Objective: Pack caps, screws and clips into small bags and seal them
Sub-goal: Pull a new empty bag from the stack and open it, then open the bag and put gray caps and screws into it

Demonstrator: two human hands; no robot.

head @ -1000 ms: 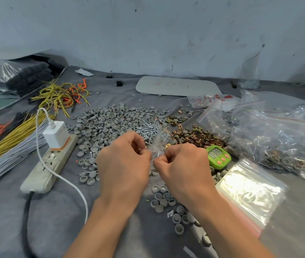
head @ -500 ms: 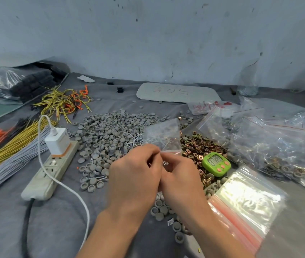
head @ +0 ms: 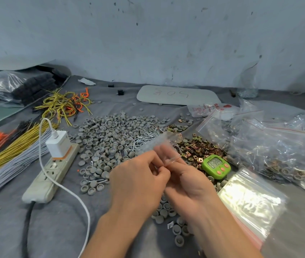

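Note:
My left hand and my right hand are pressed together over the grey cloth. Both pinch the edge of a small clear bag, which is blurred and tilts away above my fingers. Behind the bag lies a heap of grey caps, with silver screws at its right side. Brass clips are piled just right of my hands. More caps lie under my wrists.
A green timer sits beside the clips. A stack of small bags lies at the right, filled bags behind it. A power strip with a white charger and wire bundles lie at the left.
The bag stood upright above my fingers half a second ago; it now tilts away and blurs. My hands, apart one second ago, are pressed together at its edge.

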